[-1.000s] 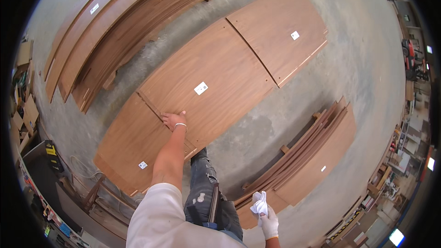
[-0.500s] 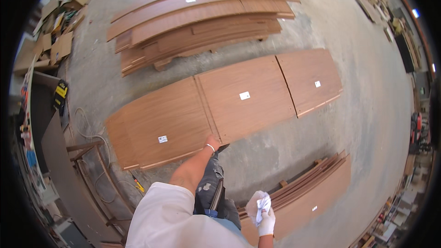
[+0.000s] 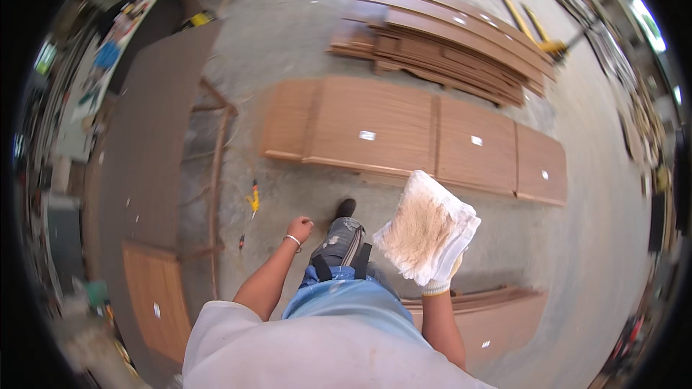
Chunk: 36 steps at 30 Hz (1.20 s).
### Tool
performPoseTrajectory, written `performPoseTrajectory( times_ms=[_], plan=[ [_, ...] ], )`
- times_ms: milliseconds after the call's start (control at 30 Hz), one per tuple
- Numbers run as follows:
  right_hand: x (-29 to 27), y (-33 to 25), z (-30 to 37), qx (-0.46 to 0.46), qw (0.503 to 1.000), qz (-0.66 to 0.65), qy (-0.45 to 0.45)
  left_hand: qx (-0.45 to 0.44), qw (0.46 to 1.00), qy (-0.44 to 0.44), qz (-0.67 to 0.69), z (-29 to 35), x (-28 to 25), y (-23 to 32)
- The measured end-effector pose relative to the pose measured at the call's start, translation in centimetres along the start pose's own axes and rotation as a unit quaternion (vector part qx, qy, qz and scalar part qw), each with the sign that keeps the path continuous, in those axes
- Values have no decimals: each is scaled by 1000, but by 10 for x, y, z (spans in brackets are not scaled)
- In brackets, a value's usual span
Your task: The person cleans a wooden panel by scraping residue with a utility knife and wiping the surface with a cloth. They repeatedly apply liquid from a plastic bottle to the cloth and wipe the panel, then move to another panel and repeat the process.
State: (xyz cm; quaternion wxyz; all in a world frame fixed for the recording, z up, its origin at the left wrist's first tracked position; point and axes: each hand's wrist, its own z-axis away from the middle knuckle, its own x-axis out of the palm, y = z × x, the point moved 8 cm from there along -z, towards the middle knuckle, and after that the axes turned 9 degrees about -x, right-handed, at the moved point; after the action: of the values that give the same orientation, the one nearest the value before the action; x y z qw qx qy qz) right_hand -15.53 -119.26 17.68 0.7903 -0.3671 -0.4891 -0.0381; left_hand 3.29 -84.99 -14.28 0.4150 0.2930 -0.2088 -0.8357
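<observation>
My right hand [image 3: 453,271], in a white knit glove, is closed on a folded white cloth [image 3: 425,230] with a broad brown stain. The cloth hides most of its fingers. My left hand [image 3: 301,228] is bare, with a white band at the wrist. Its fingers curl in loosely, with nothing visible in them, and it hangs over the floor beside my leg. Beyond both hands lies a row of brown wood panels [image 3: 389,126] with small white labels. The cloth appears in front of this row's near edge.
A higher stack of brown boards [image 3: 447,43] stands farther back, near a yellow pallet jack [image 3: 530,25]. More boards [image 3: 497,320] lie close by on my right. At left are a large dark panel [image 3: 144,151], a wooden frame [image 3: 216,173] and a yellow-handled tool [image 3: 253,197] on the floor.
My left hand has come away from the panel's near edge. The right hand has raised the cloth, which now shows wider and stained. My view has turned left.
</observation>
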Motion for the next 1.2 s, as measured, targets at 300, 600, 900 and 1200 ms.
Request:
performPoseTrajectory(
  times_ms=[300, 600, 900, 1200],
  plan=[
    [153, 269, 92, 408, 874, 92, -246, 122, 929, 238, 257, 167, -261, -64],
    [245, 536, 255, 572, 761, 152, -265, 296, 801, 520, 21, 420, -432, -62],
    [262, 620, 369, 631, 679, 256, -275, 76, 818, 557, 122, 414, -492, -160],
    [223, 651, 371, 682, 637, 191, -306, 105, 864, 489, 56, 399, -470, -157]
  ],
)
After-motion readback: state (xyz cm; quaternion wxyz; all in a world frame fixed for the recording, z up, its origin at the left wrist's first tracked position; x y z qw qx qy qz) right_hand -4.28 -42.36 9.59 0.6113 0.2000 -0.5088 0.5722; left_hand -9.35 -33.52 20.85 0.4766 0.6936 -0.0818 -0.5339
